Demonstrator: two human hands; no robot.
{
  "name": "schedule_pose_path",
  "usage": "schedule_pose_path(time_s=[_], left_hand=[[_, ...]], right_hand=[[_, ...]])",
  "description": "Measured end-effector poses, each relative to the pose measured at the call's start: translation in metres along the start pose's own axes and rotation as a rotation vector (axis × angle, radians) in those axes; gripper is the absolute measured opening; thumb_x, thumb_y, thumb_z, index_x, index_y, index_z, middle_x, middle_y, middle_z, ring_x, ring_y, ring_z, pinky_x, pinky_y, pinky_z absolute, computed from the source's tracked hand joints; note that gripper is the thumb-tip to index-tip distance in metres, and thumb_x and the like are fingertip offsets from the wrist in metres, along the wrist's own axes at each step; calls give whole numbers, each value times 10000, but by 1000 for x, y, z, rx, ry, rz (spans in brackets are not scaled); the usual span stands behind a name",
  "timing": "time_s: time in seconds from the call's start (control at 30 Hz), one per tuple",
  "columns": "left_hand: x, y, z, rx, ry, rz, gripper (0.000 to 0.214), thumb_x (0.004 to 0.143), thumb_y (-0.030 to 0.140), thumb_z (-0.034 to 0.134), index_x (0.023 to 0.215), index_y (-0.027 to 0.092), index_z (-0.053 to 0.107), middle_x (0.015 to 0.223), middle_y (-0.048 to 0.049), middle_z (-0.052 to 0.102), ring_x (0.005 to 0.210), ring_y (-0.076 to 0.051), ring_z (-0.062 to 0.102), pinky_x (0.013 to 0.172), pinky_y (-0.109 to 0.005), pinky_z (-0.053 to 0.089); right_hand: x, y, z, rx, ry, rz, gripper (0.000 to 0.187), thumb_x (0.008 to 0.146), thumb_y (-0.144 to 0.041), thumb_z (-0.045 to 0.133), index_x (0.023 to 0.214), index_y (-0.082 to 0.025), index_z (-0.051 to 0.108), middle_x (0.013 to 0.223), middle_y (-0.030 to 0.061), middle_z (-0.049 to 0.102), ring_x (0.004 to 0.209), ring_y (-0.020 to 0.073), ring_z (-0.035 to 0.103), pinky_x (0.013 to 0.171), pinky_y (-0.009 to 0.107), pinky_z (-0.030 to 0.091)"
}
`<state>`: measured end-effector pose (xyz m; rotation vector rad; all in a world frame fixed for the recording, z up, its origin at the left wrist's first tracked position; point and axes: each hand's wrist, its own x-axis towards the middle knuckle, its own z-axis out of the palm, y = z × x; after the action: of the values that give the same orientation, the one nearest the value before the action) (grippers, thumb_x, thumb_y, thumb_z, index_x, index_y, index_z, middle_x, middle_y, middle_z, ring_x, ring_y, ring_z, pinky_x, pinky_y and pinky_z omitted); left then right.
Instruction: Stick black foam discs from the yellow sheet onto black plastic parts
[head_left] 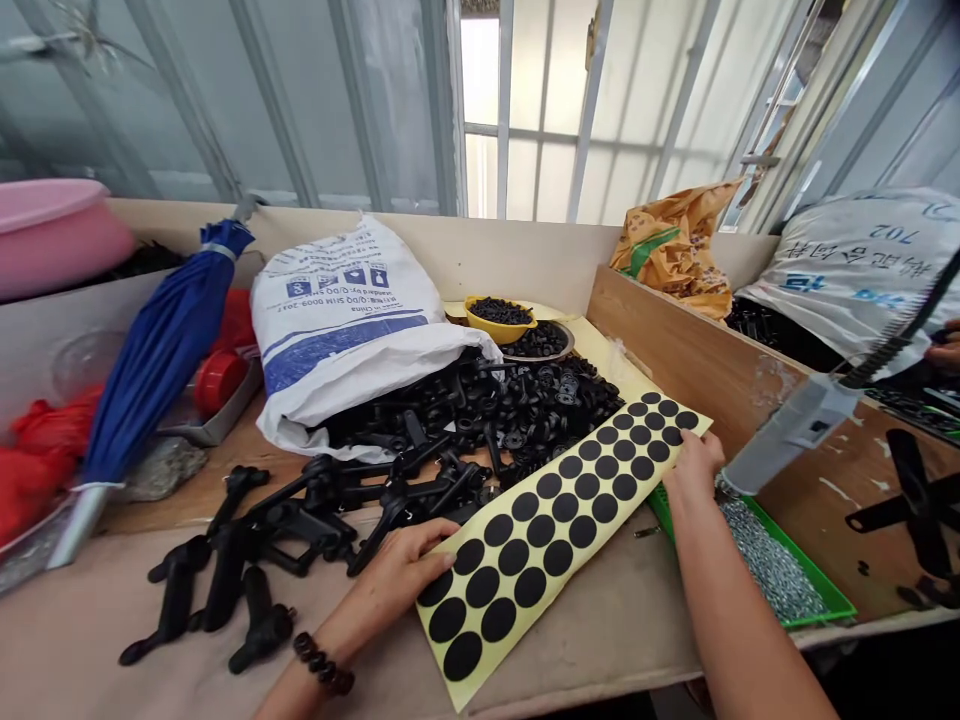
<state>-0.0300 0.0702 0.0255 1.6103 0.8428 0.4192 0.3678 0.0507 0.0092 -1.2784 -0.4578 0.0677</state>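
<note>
A long pale yellow sheet of round black stickers (544,533) is stretched between my two hands, tilted up to the right. My left hand (405,560) pinches its near left edge, thumb on top and the other fingers partly hidden. At the far right end, my right hand (694,465) grips the sheet's edge, with its fingertips partly out of sight. Just left of my left hand lie several black plastic handle-like parts (259,610). Behind the sheet is a heap of small black plastic parts (517,405).
A white woven sack (352,300) spills black parts. A yellow bowl (501,318) stands behind the heap. At right are a green tray (832,610) of small metal pieces, a wooden partition (675,350) and an upright electric screwdriver-like tool (795,435). A blue umbrella (161,360) leans left. Another person's hand (946,350) shows at far right.
</note>
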Motion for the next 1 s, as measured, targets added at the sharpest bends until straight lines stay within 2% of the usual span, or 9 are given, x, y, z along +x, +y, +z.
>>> schedule_pose_path(time_s=[0.13,0.23,0.3,0.4,0.47,0.53,0.7,0.87,1.0], left_hand=[[8,9,9,197,41,54,232,785,294,535,934,206,689,810,-10,715,710,-192,631,581,-205,425],[12,14,16,307,86,86,250,802,250,501,973,240,683,804,-2,706,689,-179,617,580,-197,402],[12,14,20,388,105,109,283,818,230,485,1041,254,659,811,-5,699,695,-180,614,595,-204,397],[9,9,22,548,60,174,308,852,216,464,1114,263,617,880,-16,685,770,-186,616,661,-218,405],[6,3,22,670,22,220,298,880,231,448,1130,258,608,895,-27,660,798,-184,605,694,-227,409],[3,-4,21,770,6,246,297,901,253,436,1150,250,598,903,-38,628,807,-179,588,708,-233,419],[0,-14,21,879,81,312,336,933,222,382,1241,219,516,966,-59,601,872,-186,550,787,-283,452],[-18,-8,36,992,297,330,296,919,189,390,1181,159,523,1032,-108,572,898,-235,529,772,-383,485],[-45,-12,52,956,194,391,232,878,184,485,1102,185,547,1090,-102,562,976,-249,523,820,-415,498]], right_hand=[[2,-9,-16,-267,178,-70,402,862,-265,588,1240,-177,482,1303,100,476,1149,279,491,934,517,410],[-15,-25,-16,-422,87,-203,542,781,-183,615,1287,-157,421,1423,142,313,1342,336,203,1077,567,157],[-40,-38,-11,-473,-134,-283,430,783,-190,572,1207,-167,503,1351,126,421,1312,314,287,1086,533,185],[-94,-52,-5,-483,-639,-370,183,796,-262,581,968,-240,641,1148,50,612,1110,251,543,983,411,414],[-131,-52,-6,-548,-1040,-575,224,859,-238,505,1060,-212,600,1227,108,567,1132,257,524,947,419,446],[-159,-47,-10,-640,-1189,-732,226,865,-203,490,1065,-195,595,1208,132,575,1107,275,525,906,441,464],[-182,-30,-15,-817,-1199,-881,237,861,-172,472,1043,-166,624,1193,140,593,1080,312,516,867,459,451],[-181,-23,-9,-869,-1139,-953,259,873,-181,463,1061,-132,634,1193,155,599,1078,310,509,857,433,432],[-177,-20,-7,-904,-1113,-969,261,877,-188,459,1061,-130,636,1204,157,594,1072,318,500,849,435,421]])
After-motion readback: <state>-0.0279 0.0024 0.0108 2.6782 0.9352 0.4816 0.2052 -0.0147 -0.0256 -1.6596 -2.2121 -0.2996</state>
